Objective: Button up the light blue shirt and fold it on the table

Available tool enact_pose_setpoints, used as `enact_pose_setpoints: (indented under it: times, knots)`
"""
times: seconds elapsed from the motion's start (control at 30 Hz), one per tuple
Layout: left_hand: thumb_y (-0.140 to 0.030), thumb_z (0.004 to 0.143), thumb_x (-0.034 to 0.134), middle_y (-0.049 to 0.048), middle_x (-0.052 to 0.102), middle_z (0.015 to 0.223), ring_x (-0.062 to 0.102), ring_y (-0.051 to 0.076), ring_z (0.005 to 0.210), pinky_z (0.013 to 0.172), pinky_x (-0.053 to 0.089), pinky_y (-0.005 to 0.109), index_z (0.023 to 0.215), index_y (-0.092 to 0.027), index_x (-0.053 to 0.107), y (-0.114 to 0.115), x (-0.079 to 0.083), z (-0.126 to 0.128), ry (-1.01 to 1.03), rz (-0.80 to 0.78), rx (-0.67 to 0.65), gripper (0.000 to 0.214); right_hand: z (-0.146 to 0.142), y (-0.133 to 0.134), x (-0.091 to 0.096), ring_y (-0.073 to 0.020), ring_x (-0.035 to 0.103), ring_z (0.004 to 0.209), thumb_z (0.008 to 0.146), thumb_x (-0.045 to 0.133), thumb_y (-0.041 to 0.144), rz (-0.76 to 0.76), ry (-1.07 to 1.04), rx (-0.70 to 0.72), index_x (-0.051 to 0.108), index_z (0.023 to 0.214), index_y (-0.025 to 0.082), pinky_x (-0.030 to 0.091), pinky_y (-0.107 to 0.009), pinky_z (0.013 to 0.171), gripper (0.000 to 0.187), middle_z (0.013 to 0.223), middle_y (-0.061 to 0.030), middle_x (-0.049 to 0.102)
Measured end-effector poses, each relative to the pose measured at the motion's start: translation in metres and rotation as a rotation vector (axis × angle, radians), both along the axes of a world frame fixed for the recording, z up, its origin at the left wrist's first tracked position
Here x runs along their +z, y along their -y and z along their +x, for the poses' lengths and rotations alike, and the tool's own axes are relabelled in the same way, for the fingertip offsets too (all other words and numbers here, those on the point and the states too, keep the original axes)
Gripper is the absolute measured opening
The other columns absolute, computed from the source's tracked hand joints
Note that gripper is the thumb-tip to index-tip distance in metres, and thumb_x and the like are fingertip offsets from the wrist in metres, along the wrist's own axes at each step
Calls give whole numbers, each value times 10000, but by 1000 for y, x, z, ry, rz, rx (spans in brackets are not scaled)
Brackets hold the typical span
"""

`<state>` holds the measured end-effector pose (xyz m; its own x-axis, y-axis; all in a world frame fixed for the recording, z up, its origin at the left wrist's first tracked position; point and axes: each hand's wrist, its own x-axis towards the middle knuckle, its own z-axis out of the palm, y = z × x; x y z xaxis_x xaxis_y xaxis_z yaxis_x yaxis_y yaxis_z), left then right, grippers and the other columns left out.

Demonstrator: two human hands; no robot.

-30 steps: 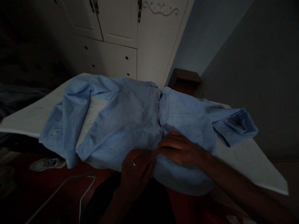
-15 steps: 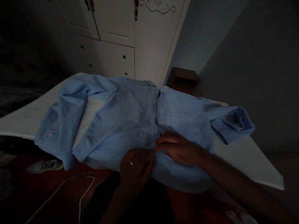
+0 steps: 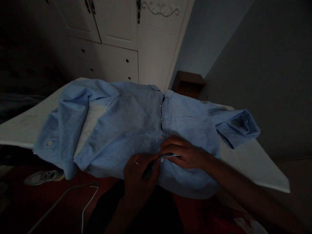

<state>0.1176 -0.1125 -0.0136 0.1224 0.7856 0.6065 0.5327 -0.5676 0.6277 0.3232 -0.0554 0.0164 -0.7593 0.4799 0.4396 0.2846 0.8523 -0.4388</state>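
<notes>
A light blue button-up shirt (image 3: pixel 136 120) lies front side up across a white board, its sleeves spread to both sides. At the lower front placket my left hand (image 3: pixel 141 174), with a ring on one finger, pinches the cloth edge. My right hand (image 3: pixel 184 152) grips the placket's other side, lifting a fold of it. Between the fingertips of both hands shows a small white button (image 3: pixel 162 160). Another button (image 3: pixel 162 137) sits just above on the placket. The upper front gapes open along the button line.
The white board (image 3: pixel 253 162) reaches out on both sides under the shirt. Behind it stands a white cabinet (image 3: pixel 117 29) with drawers, and a brown wooden box (image 3: pixel 188 81) by the wall. On the red floor are a shoe (image 3: pixel 44 177) and a white cable (image 3: pixel 85 208).
The placket fold between my hands has been raised and turned, so the white button now shows. My left thumb and fingers have spread slightly. The view has shifted a little.
</notes>
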Motion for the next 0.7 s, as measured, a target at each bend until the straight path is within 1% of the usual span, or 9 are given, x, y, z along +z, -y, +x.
enact_pose_setpoints:
  times: [0.1, 0.2, 0.27, 0.37, 0.43, 0.5, 0.57, 0.6, 0.7]
  knots:
    - [-200, 851, 668, -19, 723, 835, 660, 134, 760, 716, 515, 271, 960, -221, 656, 1, 0, 2, 37, 5, 30, 111, 3, -3, 0, -197, 595, 1080, 917, 628, 287, 39, -53, -66, 586, 1184, 185, 524, -372, 915, 290, 1114, -110, 632]
    - [-193, 844, 674, -17, 719, 817, 662, 135, 750, 710, 519, 273, 935, -213, 657, 1, 1, 3, 68, 18, 55, 94, 13, -3, 9, -227, 582, 1136, 867, 695, 316, 76, -126, -173, 588, 1215, 207, 523, -401, 934, 380, 1193, -123, 604]
    - [-191, 840, 675, -14, 722, 818, 667, 139, 752, 707, 524, 277, 925, -212, 661, 1, 2, 3, 79, 10, 47, 89, 20, 4, 22, -227, 604, 1088, 847, 713, 280, 98, -218, -294, 629, 1166, 223, 533, -392, 900, 335, 1145, -105, 618]
    - [-194, 834, 676, -9, 729, 830, 677, 149, 769, 720, 540, 287, 921, -217, 669, 2, 3, 1, 98, -28, 29, 90, 21, 31, 44, -178, 646, 879, 850, 684, 170, 66, -346, -466, 701, 1021, 245, 547, -313, 754, 187, 930, -43, 656]
    - [-198, 830, 674, -7, 732, 833, 684, 154, 775, 726, 550, 293, 918, -220, 672, 3, 4, -1, 126, -53, 22, 91, 11, 57, 52, -146, 651, 764, 870, 645, 140, -87, -348, -522, 727, 961, 252, 535, -258, 657, 166, 824, -16, 671]
    - [-201, 830, 670, -6, 733, 836, 688, 155, 781, 728, 558, 293, 917, -222, 675, 4, 5, -2, 156, -83, 10, 89, -5, 80, 50, -132, 658, 712, 883, 632, 172, -277, -332, -586, 744, 948, 258, 528, -230, 606, 155, 792, -9, 695]
    - [-200, 832, 666, -7, 733, 831, 691, 152, 779, 728, 564, 291, 923, -224, 678, 4, 6, -3, 172, -117, -6, 95, -22, 96, 38, -131, 665, 672, 867, 660, 245, -467, -333, -692, 753, 970, 252, 533, -224, 574, 139, 813, -17, 723]
    - [-199, 832, 665, -7, 732, 826, 692, 152, 775, 727, 566, 291, 922, -224, 679, 4, 6, -4, 177, -126, -13, 95, -29, 101, 30, -125, 655, 620, 860, 666, 291, -568, -353, -750, 755, 977, 242, 523, -216, 532, 155, 802, -22, 727]
    - [-202, 828, 662, -3, 735, 819, 694, 154, 761, 722, 572, 296, 916, -225, 685, 4, 6, -7, 186, -140, -41, 94, -44, 106, 8, -83, 540, 411, 846, 648, 436, -816, -480, -926, 754, 948, 195, 435, -186, 386, 282, 665, -19, 694]
